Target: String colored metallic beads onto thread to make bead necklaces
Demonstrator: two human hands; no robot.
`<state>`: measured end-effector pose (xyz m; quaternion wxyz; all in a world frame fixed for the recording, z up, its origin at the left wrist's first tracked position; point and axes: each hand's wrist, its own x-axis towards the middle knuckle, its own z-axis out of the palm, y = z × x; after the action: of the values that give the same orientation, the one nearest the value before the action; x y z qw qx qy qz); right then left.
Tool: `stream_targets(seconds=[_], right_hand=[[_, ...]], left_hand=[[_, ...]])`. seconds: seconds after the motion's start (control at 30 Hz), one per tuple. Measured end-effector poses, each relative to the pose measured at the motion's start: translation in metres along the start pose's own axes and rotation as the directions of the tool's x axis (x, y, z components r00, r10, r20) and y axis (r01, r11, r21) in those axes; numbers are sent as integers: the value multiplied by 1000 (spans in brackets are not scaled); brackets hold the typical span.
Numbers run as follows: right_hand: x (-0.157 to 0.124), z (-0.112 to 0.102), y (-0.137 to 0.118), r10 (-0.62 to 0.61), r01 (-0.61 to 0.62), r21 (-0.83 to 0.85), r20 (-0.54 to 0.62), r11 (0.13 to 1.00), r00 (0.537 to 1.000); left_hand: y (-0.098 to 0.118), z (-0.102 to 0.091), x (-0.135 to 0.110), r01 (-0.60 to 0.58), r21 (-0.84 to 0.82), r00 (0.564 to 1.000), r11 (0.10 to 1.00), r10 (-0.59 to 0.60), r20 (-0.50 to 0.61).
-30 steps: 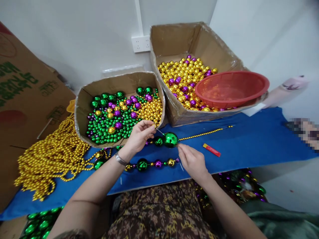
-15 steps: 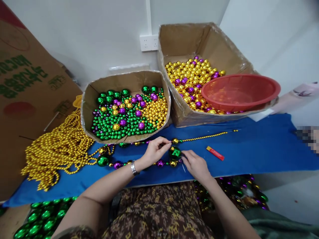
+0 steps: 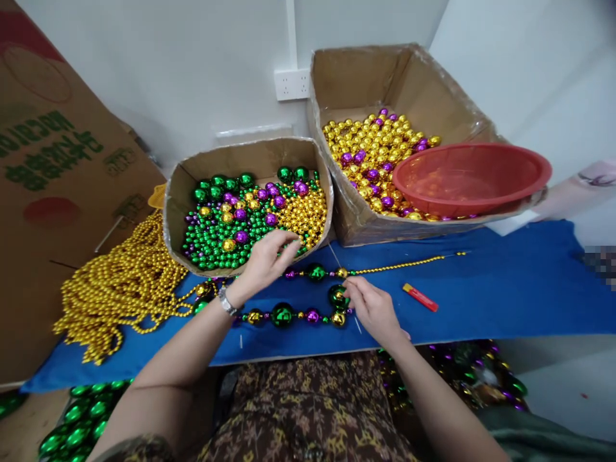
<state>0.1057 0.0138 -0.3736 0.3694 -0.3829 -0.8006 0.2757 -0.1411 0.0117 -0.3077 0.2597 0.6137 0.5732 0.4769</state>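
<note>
My left hand (image 3: 265, 262) hovers at the front rim of the small cardboard box (image 3: 174, 212) of green, purple and gold beads, with its fingers loosely spread and nothing in them. My right hand (image 3: 370, 306) rests on the blue cloth (image 3: 505, 282) and pinches the thread beside a large green bead (image 3: 338, 296). That bead belongs to a bead string (image 3: 289, 315) of green, purple and gold balls that loops across the cloth. A thin strand of small gold beads (image 3: 399, 264) runs off to the right.
A bigger cardboard box (image 3: 356, 218) of gold and purple beads stands at the back right, with a red plastic basin (image 3: 471, 176) on it. A heap of gold bead strands (image 3: 115, 289) lies at the left. A red lighter (image 3: 420, 297) lies on the cloth.
The large green bead went from held up above the cloth down onto it. My left hand let go of the thread and moved up to the small box's rim.
</note>
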Motion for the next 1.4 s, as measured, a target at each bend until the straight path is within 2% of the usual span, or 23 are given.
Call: stream_targets(seconds=[0.07, 0.13, 0.23, 0.3, 0.37, 0.4, 0.47, 0.57, 0.63, 0.73, 0.9, 1.07, 1.23, 1.4], right_hand=[[-2, -2, -1, 61, -62, 40, 24, 997, 998], [-3, -3, -3, 64, -64, 22, 22, 998, 998], [-2, -1, -7, 20, -21, -36, -12, 999, 1000], [-3, 0, -10, -10, 9, -61, -19, 998, 1000], [-4, 2, -11, -34, 33, -77, -14, 996, 999], [-4, 2, -12, -46, 45, -85, -13, 995, 999], [-5, 4, -14, -64, 63, -99, -12, 993, 998], [-5, 7, -15, -83, 81, -123, -11, 989, 996], [-5, 8, -15, -94, 92, -145, -10, 985, 996], [-6, 9, -16, -110, 106, -188, -11, 976, 994], [-8, 8, -16, -129, 123, -232, -10, 965, 992], [-8, 7, -18, -139, 132, -256, -7, 958, 990], [-8, 7, -18, -157, 149, -291, -7, 945, 988], [-10, 8, -17, -168, 153, -345, -12, 926, 986]], left_hand=[[-21, -13, 13, 10, 197, 999, 980, -3, -38], [-40, -21, 22, 54, 343, 998, 938, -63, 14], [-52, -23, 28, 105, 386, 988, 917, -139, 62], [-50, -21, 27, 148, 252, 987, 956, -159, 22], [-42, -19, 23, 220, -32, 975, 975, -220, -18], [-37, -18, 21, 264, -210, 962, 941, -272, -9], [-26, -14, 16, 342, -526, 929, 779, -366, 62], [-14, -5, 7, 389, -755, 891, 527, -425, 162], [-10, 2, 2, 397, -804, 878, 443, -439, 192], [-6, 10, -4, 400, -831, 870, 387, -446, 211], [-2, 16, -5, 378, -848, 874, 371, -445, 194], [1, 19, -6, 343, -846, 885, 409, -443, 145], [2, 21, -8, 312, -817, 903, 485, -418, 96], [1, 27, -13, 216, -749, 935, 626, -353, -26]])
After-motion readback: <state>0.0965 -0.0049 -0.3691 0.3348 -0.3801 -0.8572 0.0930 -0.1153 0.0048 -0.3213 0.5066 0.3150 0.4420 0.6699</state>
